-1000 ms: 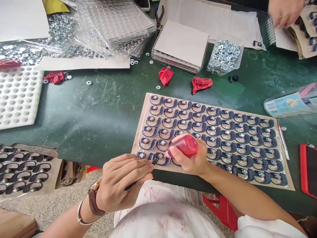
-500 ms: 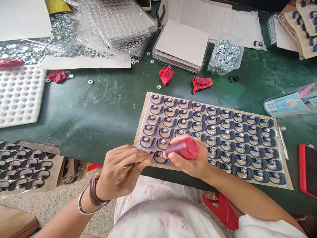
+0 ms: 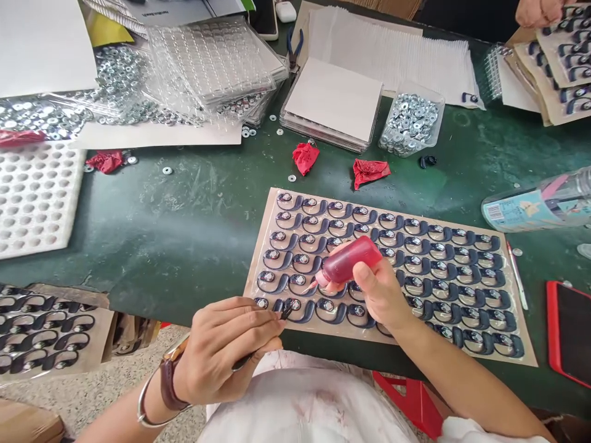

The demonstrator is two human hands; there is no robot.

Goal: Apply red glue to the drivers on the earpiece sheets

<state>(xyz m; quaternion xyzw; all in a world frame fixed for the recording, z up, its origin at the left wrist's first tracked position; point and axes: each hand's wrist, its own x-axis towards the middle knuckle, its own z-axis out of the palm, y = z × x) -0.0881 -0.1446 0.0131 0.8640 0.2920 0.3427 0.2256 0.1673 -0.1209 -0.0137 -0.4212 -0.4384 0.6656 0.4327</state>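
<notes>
My right hand (image 3: 378, 289) is wrapped round a squeeze bottle (image 3: 351, 258) of red liquid. The bottle is tilted, its thin nozzle pointing down and left above a card (image 3: 258, 280) with rows of dark curved pieces, each bearing a round metallic disc. At the card's lower left corner is my left hand (image 3: 235, 344), fingers pinched on a thin dark tool (image 3: 242, 362), perhaps tweezers and mostly hidden by the fingers. A dark tip shows by the fingertips, close to a curved piece (image 3: 300, 311) in the bottom row.
Behind the card lie crumpled red cloths (image 3: 305, 158), a clear box of metal washers (image 3: 410, 120) and stacked trays (image 3: 332, 101). A clear jar (image 3: 530, 206) and red-cased phone (image 3: 570, 332) are at right. Another person's hand (image 3: 538, 12) is at the far right corner.
My right hand has lifted the bottle, drawing its nozzle up off the bottom row. My left hand stays at the card's corner. Another person's hand has come into view; the view has shifted slightly.
</notes>
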